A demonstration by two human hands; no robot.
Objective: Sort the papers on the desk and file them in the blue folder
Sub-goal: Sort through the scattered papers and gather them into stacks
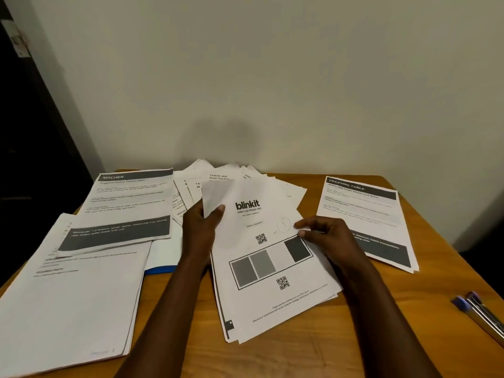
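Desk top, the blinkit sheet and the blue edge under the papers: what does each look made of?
Desk: looks like wood or wood-look laminate, orange-brown with faint grain and a soft sheen.
Blinkit sheet: thin matte printer paper; a corner curls at the left hand.
Blue edge: probably the folder, plastic or coated card; too little shows to tell.

White papers [272,301] with grey blocks, blue folder [161,269] edge, orange-brown wooden desk [354,323]

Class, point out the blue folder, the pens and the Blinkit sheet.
blue folder [161,269], head view, exposed front edge.
pens [480,309], head view, clear barrels.
Blinkit sheet [261,227], head view, middle of page.
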